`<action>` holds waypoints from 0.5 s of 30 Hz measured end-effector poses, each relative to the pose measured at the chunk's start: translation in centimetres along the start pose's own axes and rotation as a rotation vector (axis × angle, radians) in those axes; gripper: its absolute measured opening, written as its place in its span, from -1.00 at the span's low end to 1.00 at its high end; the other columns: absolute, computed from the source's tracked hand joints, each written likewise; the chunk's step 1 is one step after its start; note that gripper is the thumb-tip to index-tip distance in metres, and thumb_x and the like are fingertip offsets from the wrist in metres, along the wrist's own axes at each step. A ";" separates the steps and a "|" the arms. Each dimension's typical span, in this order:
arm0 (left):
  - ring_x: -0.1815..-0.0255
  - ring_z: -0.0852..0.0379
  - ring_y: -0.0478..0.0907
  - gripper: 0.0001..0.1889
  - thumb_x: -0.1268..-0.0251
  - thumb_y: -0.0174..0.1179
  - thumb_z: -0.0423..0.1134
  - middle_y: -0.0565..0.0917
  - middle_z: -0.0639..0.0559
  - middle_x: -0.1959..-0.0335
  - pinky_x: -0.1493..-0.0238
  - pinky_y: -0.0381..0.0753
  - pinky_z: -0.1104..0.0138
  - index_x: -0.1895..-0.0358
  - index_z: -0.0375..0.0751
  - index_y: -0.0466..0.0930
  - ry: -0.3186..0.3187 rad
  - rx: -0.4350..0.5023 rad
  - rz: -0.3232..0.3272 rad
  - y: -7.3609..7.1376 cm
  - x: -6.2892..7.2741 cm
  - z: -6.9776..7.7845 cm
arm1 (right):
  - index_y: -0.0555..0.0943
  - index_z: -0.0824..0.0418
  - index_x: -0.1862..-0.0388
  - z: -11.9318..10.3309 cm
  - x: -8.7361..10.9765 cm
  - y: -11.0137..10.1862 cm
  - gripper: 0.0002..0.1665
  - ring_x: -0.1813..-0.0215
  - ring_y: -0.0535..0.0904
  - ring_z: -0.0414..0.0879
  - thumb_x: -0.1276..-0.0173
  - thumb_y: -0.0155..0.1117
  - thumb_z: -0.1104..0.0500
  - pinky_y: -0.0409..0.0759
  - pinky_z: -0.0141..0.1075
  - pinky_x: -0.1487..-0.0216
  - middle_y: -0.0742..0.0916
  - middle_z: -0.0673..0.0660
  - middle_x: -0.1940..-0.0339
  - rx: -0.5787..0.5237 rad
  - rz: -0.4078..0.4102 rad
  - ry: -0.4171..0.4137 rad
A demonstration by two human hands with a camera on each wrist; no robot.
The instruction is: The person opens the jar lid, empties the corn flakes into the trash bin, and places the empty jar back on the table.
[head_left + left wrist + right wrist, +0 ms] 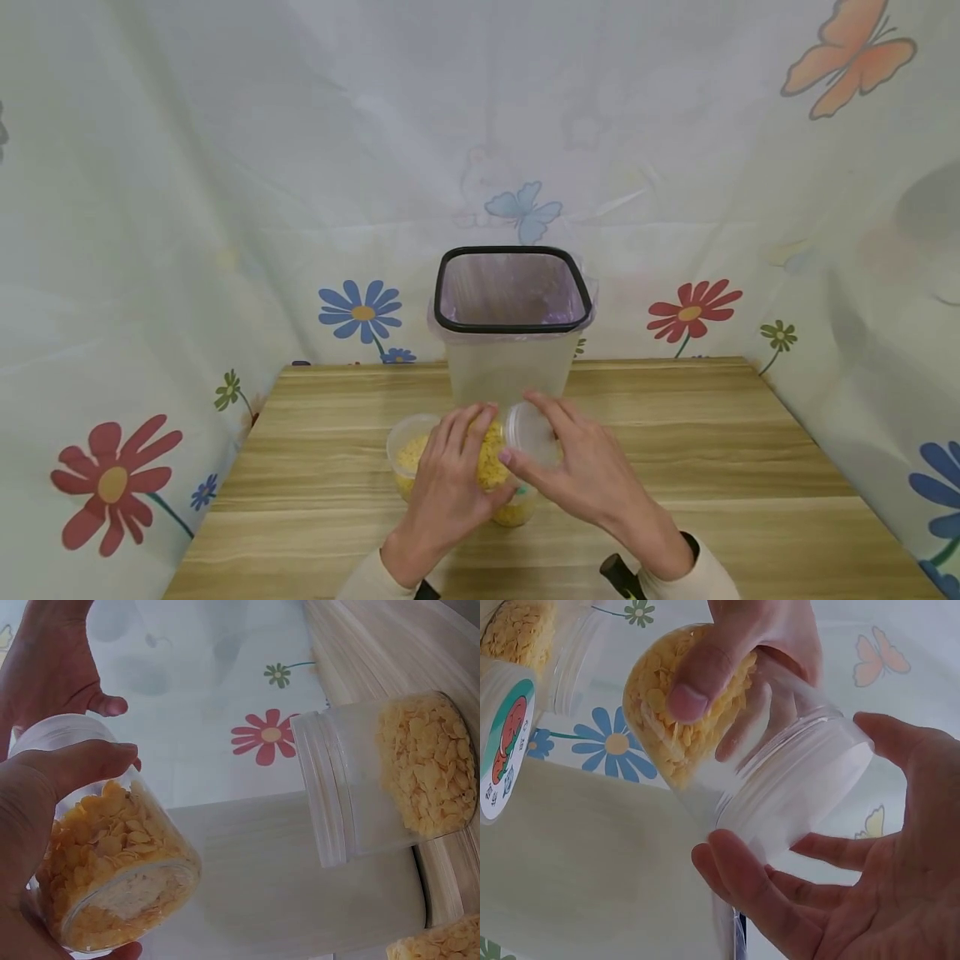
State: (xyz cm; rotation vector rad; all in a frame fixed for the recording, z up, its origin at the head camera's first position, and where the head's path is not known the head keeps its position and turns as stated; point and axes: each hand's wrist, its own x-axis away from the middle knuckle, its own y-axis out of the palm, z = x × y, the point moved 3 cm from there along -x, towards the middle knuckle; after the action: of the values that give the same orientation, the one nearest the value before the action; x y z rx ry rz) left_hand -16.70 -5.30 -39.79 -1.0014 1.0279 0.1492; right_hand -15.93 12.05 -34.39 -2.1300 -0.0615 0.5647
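Note:
My left hand (453, 479) grips a clear plastic jar (124, 847) partly filled with yellow flakes, its thumb pressed along the side. The jar is tilted, its lidded end pointing up toward my right hand (592, 471). A whitish screw lid (802, 787) sits on that end, and the fingers of my right hand curl around its rim from both sides. Left of the hands, a second flake jar (405, 776) stands on the table. A third jar (513, 512), lower in the head view, is mostly hidden by the hands; its lid (510, 750) carries a green-and-red label.
Behind the jars stands a pale bin (517, 367) with a black rim ring (513, 328) and a purplish liner. The wood-grain table (300, 500) extends to both sides. A flowered, butterfly-printed curtain (225, 208) encloses the table at the back and sides.

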 end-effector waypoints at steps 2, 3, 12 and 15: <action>-0.17 0.00 0.50 0.02 0.34 0.59 0.08 0.55 -0.02 -0.17 -0.10 0.60 0.12 -0.36 -0.11 0.35 0.001 -0.001 0.001 0.0 0.0 0.0 | 0.44 -0.06 -0.36 0.0 0.0 -0.1 -0.19 0.19 0.63 -0.17 -0.19 0.31 -0.35 0.54 -0.38 0.38 0.65 0.03 -0.15 -0.019 -0.004 -0.028; -0.17 -0.01 0.51 0.01 0.33 0.58 0.08 0.55 -0.02 -0.17 -0.10 0.60 0.12 -0.36 -0.11 0.35 0.001 0.001 0.002 0.0 0.0 0.0 | 0.43 -0.06 -0.36 0.1 0.0 -0.1 -0.19 0.17 0.64 -0.16 -0.19 0.33 -0.33 0.55 -0.40 0.39 0.64 0.04 -0.17 -0.035 -0.008 -0.045; -0.20 -0.02 0.50 -0.10 0.07 0.43 0.21 0.56 -0.05 -0.20 -0.14 0.59 0.10 -0.35 -0.17 0.36 -0.016 0.022 -0.027 0.0 0.1 -0.3 | 0.40 0.03 -0.40 0.4 0.1 -0.6 -0.10 -0.05 0.62 -0.04 -0.09 0.53 -0.10 0.63 -0.43 0.28 0.50 0.11 -0.34 -0.076 -0.058 -0.277; -0.21 -0.01 0.49 -0.08 0.05 0.40 0.29 0.56 -0.04 -0.21 -0.16 0.58 0.11 -0.34 -0.17 0.36 -0.018 0.024 -0.032 0.0 0.1 -0.3 | 0.38 0.00 -0.41 0.5 0.1 -0.7 -0.08 -0.16 0.58 -0.02 -0.07 0.55 -0.10 0.68 -0.22 0.10 0.50 0.09 -0.34 -0.035 -0.034 -0.346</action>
State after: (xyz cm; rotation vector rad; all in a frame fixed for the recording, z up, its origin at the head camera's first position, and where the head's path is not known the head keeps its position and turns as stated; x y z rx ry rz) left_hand -16.83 -5.54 -39.96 -0.9929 0.9944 0.1187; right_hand -15.94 12.81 -34.14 -2.0390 -0.3010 0.9118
